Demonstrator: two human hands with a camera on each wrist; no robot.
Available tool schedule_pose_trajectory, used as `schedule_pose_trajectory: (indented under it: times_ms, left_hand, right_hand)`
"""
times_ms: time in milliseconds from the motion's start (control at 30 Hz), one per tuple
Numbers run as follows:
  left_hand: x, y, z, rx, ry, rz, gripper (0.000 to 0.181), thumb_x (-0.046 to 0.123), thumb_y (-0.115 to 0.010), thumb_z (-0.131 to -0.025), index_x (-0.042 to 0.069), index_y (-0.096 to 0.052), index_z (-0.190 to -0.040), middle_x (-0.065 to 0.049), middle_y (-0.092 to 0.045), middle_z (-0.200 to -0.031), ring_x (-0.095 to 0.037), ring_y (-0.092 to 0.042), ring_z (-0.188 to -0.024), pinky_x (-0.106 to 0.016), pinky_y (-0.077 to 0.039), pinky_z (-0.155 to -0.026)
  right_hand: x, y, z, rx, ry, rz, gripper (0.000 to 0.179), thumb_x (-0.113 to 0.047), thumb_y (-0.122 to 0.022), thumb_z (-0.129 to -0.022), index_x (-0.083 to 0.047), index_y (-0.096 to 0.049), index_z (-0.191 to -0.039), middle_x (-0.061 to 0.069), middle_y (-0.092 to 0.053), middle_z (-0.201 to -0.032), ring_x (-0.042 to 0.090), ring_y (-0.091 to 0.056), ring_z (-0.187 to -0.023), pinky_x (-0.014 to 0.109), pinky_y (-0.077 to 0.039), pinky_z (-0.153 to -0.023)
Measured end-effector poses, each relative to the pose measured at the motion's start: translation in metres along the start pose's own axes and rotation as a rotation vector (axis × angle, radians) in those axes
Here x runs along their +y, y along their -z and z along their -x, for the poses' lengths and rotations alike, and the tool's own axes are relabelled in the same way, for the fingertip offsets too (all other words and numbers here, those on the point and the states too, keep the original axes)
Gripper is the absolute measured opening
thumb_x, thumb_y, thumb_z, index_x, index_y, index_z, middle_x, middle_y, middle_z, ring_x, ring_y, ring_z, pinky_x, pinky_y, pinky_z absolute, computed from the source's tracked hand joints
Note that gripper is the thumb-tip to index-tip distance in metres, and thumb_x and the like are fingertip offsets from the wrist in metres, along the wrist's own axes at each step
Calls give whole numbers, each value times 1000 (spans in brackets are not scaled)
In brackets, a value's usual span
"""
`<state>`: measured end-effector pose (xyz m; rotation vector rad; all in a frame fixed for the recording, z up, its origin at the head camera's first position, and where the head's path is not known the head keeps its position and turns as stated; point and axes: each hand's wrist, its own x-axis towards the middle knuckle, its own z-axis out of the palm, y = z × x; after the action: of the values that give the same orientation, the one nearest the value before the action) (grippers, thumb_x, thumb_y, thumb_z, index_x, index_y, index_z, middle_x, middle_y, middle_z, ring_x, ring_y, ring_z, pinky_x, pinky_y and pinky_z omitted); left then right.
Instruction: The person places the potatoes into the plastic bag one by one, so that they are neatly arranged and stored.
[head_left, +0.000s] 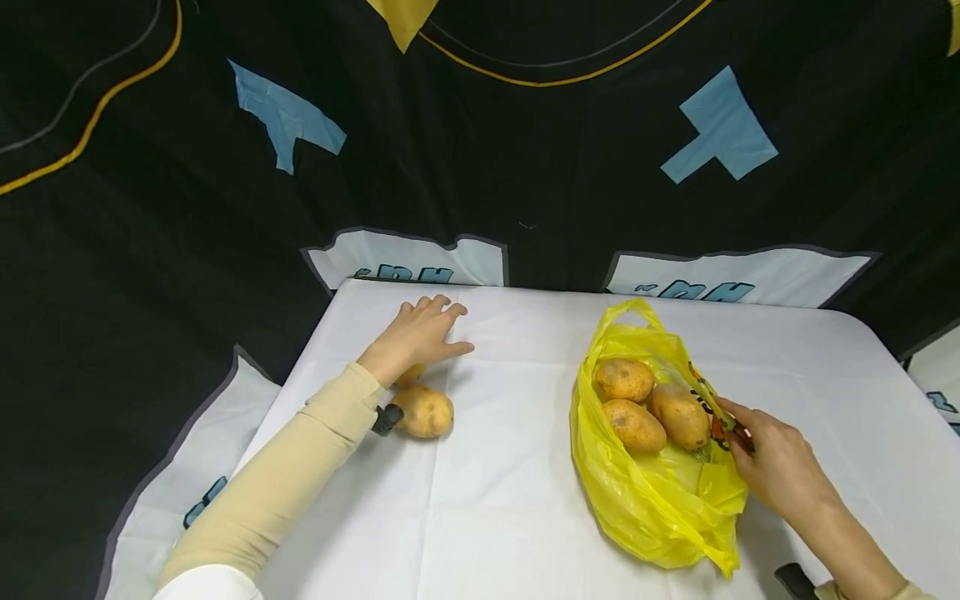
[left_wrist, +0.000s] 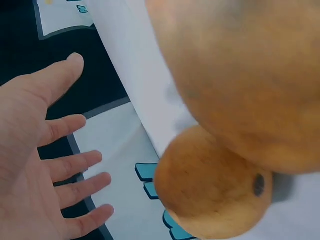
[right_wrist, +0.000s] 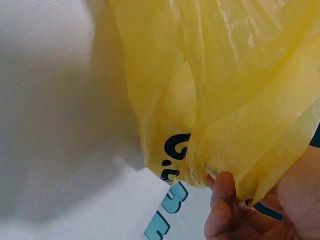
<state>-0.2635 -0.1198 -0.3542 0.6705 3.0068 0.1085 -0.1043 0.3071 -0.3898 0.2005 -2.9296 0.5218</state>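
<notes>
A yellow plastic bag (head_left: 622, 492) sits on the right side of the table, its mouth facing up. Inside lie three potatoes (head_left: 625, 380). My right hand (head_left: 783, 462) pinches the bag's right rim between thumb and fingers; the right wrist view shows the fingertips (right_wrist: 223, 186) on the thin film. On the left, my left hand (head_left: 420, 337) hovers with spread fingers, holding nothing. Beneath its wrist lie two loose potatoes, the nearer one (head_left: 425, 412) in plain sight and the farther one (head_left: 410, 375) mostly hidden by the arm. Both appear large in the left wrist view.
A white cloth covers the table (head_left: 510, 467). Behind it hangs a black curtain (head_left: 480, 167) with pieces of blue tape (head_left: 720, 125) and a yellow cable (head_left: 540, 83). White printed sheets (head_left: 420, 260) line the table's back edge.
</notes>
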Motion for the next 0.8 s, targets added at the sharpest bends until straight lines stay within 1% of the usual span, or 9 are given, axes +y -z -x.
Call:
schedule_pose_trajectory:
  times_ms: [133,233,367,467,500,667,800]
  left_hand:
    - [-5,-1,4,-22,39,8,68,54,-55,-85,12,-42,-137,-16,-39,-137,-38,-36,-121,-59,-21,-100]
    - [-9,-3,7,-43,64,15,69,52,-56,-85,10,-41,-137,-17,-39,-136,-39,-36,-120,-60,-22,-98]
    - [-15,-5,11,-91,115,40,70,50,-58,-86,9,-38,-139,-19,-37,-137,-39,-35,-119,-61,-23,-96]
    - [-18,-5,15,-129,163,65,72,48,-58,-86,8,-35,-140,-21,-34,-139,-42,-33,-121,-63,-21,-96]
    - [-19,-5,16,-141,178,69,73,48,-58,-86,7,-34,-141,-22,-33,-139,-42,-33,-121,-63,-22,-96]
    - [-25,-5,19,-189,220,63,72,49,-56,-86,6,-35,-140,-25,-35,-136,-44,-38,-117,-61,-30,-92]
    - [-30,-7,21,-207,227,73,69,47,-58,-86,5,-38,-137,-23,-44,-123,-40,-47,-104,-55,-37,-88]
  right_hand:
    - [0,1,-1,-2,1,7,50,2,-61,-81,3,-48,-129,11,-58,-81,18,-45,-60,31,-38,-50]
    - [0,0,-1,-23,-13,4,50,3,-60,-82,4,-47,-130,9,-57,-80,17,-44,-58,30,-37,-48]
    - [0,-1,0,-35,-26,0,50,3,-60,-82,4,-47,-130,15,-59,-86,18,-47,-61,31,-40,-50]
    - [0,-1,0,-25,-21,2,50,3,-61,-81,4,-47,-130,16,-60,-89,19,-48,-62,32,-41,-51]
    - [0,0,0,-21,-18,4,50,3,-61,-81,4,-48,-130,15,-59,-87,19,-48,-62,32,-40,-51]
    - [-1,0,0,-11,-10,11,50,3,-62,-81,4,-48,-129,11,-59,-82,18,-47,-61,32,-40,-51]
    - [-3,0,0,-7,-10,13,49,3,-62,-81,4,-48,-129,10,-59,-81,18,-46,-60,32,-40,-51]
